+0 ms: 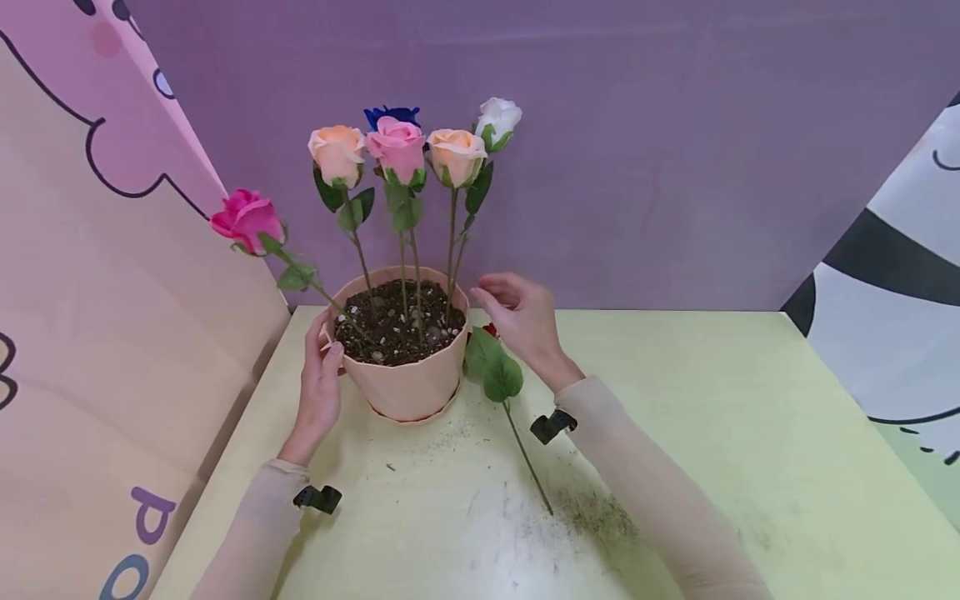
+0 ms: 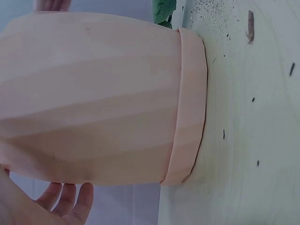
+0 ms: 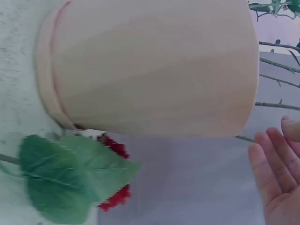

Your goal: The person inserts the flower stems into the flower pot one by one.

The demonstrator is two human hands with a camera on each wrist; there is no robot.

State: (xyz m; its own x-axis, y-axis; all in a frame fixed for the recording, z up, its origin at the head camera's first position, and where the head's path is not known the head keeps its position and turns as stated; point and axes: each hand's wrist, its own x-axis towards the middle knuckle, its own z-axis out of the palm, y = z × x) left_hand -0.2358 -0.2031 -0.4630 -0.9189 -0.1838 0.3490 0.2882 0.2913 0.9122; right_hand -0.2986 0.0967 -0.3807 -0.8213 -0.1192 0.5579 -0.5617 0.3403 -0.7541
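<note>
A peach flowerpot (image 1: 408, 387) filled with dark soil (image 1: 390, 333) stands on a matching saucer. My left hand (image 1: 321, 392) holds the pot's left side near the rim; its fingers reach round the wall in the left wrist view. Just right of the rim is my right hand (image 1: 525, 321), its fingers loosely bent, with nothing between them. Upright in the soil are a pink rose (image 1: 397, 150), two peach roses (image 1: 337, 154), a white rose (image 1: 498, 121) and a blue rose (image 1: 392, 115). A magenta rose (image 1: 247, 221) leans out to the left.
A red rose (image 3: 115, 197), mostly hidden behind its green leaves (image 3: 56, 180), lies right of the pot, its stem (image 1: 528, 454) pointing toward the front. Spilled soil (image 1: 596, 512) marks the pale table (image 1: 712, 400). A purple backdrop (image 1: 675, 167) stands behind.
</note>
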